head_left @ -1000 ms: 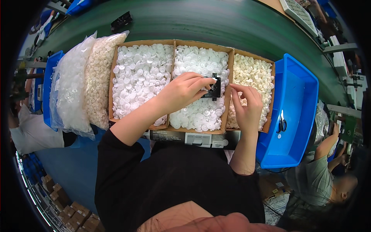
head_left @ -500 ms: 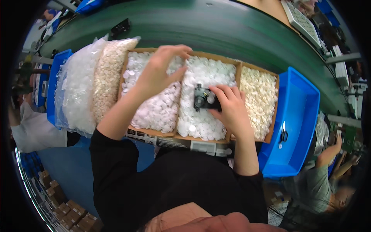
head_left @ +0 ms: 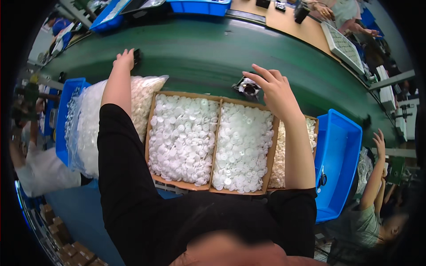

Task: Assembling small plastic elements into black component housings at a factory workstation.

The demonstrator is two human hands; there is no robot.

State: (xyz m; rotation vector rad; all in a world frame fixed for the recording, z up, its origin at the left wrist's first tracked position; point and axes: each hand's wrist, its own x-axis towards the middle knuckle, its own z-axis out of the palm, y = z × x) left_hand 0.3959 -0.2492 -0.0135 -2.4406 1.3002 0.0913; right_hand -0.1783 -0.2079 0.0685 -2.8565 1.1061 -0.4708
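My left hand (head_left: 124,61) reaches over the clear bags to the green conveyor belt, its fingers closed on a small black device (head_left: 137,56) that they partly hide. My right hand (head_left: 280,96) hovers open above the far edge of the boxes, fingers spread and holding nothing. Just left of its fingertips, a black, camera-like device with a shiny face (head_left: 247,87) lies on the belt. Closer to me are cardboard boxes of small white round discs (head_left: 183,137), translucent white discs (head_left: 243,148) and cream discs (head_left: 280,162); my right forearm covers part of the cream ones.
Bulging clear bags of parts (head_left: 95,128) rest on a blue bin (head_left: 63,128) at left. Another blue bin (head_left: 339,168), containing small black-handled scissors (head_left: 322,178), stands at right. Beyond the belt (head_left: 191,48) is a work table (head_left: 284,22) with another person's hands. More people sit at both sides.
My right hand has moved the camera-like device from over the translucent discs to the belt and let go. My left hand has reached far left to the other black device. The view has shifted.
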